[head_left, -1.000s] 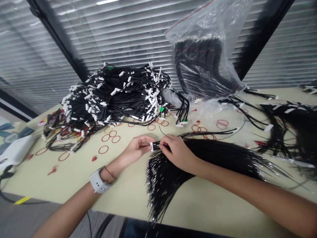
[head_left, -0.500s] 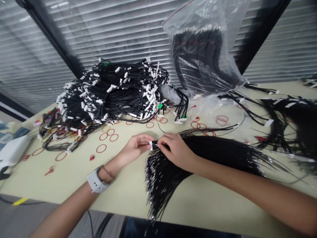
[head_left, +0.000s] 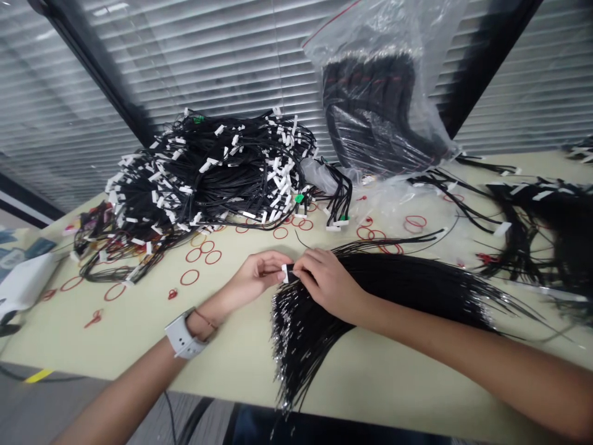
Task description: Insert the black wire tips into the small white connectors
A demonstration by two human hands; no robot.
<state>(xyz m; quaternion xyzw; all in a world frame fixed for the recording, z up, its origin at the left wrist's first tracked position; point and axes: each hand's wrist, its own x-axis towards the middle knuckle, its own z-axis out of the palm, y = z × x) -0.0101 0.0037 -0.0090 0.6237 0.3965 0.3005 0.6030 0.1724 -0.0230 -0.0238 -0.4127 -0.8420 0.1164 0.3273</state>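
Slatted blinds [head_left: 208, 68] stand behind the far edge of the pale desk [head_left: 222, 383]. Along that edge sit a heap of black cables [head_left: 227, 182] with white ends, left of the middle, and a clear plastic bag [head_left: 370, 117] of more black wire, right of the middle. Red bands [head_left: 172, 294] lie scattered across the left half, between the heap and the near edge.

Little has moved in the last half second — the white connector [head_left: 285, 274] has shifted slightly to the right, nearer the right fingertips, and shows a bit more of its face. Both hands have kept their places. My reading is that the work stays at this one joint, connector and strands being pressed together; whether anything has seated is too small to tell.

The left hand [head_left: 252, 278] has the connector in a closed pinch between thumb and fingertips. The right hand [head_left: 327, 278] has thumb and forefinger drawn together on short black strands [head_left: 291, 270] beside it — how many, I cannot tell. The connector is held near mid-desk, just beside the left end of a thick fan of loose black wires [head_left: 407, 278], whose silver tips spill toward the near edge.
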